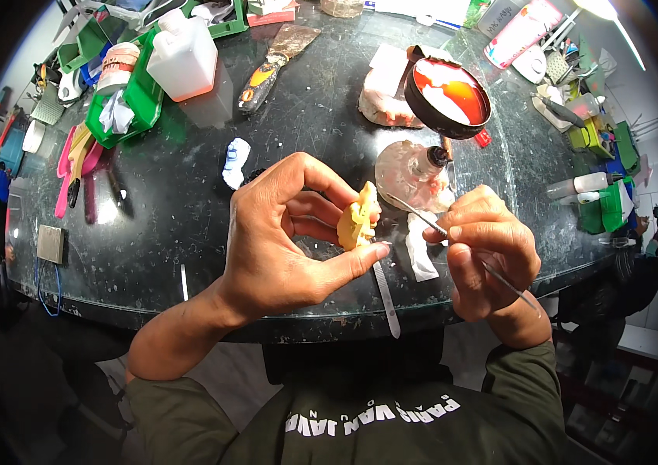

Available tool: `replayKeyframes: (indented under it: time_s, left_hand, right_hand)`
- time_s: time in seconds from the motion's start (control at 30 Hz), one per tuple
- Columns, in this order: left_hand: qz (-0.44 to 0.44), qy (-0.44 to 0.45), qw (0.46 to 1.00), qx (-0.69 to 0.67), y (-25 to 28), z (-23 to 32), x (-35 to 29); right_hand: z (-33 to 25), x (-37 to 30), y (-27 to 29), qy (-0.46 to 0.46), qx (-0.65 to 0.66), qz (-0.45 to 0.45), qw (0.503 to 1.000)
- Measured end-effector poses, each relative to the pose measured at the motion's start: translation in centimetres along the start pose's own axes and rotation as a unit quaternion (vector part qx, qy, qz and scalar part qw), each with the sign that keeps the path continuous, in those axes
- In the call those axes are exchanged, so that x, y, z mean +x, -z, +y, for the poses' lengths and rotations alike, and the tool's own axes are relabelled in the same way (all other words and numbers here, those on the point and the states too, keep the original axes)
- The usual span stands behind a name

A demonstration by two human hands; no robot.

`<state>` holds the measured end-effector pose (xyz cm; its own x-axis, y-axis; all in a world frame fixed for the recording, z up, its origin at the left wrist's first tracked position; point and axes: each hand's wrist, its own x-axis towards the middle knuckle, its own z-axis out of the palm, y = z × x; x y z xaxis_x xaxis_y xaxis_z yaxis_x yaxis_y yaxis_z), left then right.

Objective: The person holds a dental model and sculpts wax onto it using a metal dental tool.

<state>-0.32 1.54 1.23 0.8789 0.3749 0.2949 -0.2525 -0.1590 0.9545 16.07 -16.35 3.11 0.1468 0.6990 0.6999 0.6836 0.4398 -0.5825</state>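
Note:
A small yellow dental model is pinched between the thumb and fingers of my left hand, held up over the table's near side. It shows tooth shapes along its right side. My right hand grips a thin metal dental carving instrument like a pen. Its upper tip points toward the model, seemingly a little apart from it. Beyond the hands stands a glass spirit burner with a black top. Below the model, a flat metal scalpel handle lies near the table edge, beside a crumpled white strip.
A black pan of glossy red material sits behind the burner, by a pale plaster block. Left lie a blue-and-white piece, a scraper, a plastic bottle, a green bin and pink-handled tools.

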Motion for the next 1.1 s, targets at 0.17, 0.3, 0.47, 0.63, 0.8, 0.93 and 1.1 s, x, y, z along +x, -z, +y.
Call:
replayKeyframes:
  time_s: [0.17, 0.3, 0.47, 0.63, 0.8, 0.93, 1.1]
  left_hand:
    - [-0.001, -0.009, 1.000, -0.017, 0.01, -0.21, 0.07]
    - [-0.002, -0.015, 1.000, -0.015, 0.00, -0.17, 0.14]
    - [-0.004, -0.010, 1.000, -0.010, 0.01, -0.01, 0.08]
    - [-0.008, -0.011, 1.000, -0.008, 0.04, -0.06, 0.09]
    - [-0.009, -0.013, 1.000, -0.010, 0.09, -0.08, 0.03]
    - [-0.007, -0.012, 1.000, -0.016, 0.03, 0.01, 0.08]
    - [-0.009, -0.009, 1.000, -0.011, 0.03, 0.07, 0.09]
  right_hand:
    - [-0.34, 0.07, 0.48, -0.002, -0.007, -0.032, 0.999]
    - [-0.31, 0.02, 0.55, 0.004, -0.009, -0.038, 0.999]
    - [-0.23, 0.11, 0.37, 0.010, -0.007, -0.036, 0.999]
    - [-0.14, 0.06, 0.37, 0.012, -0.013, -0.032, 0.999]
    - [-0.11, 0.02, 0.43, 0.005, -0.014, -0.030, 0.999]
    - [-0.38, 0.11, 0.51, 0.003, -0.014, -0.037, 0.999]
    - [-0.44, 0.12, 0.45, 0.012, -0.023, -0.035, 0.999]
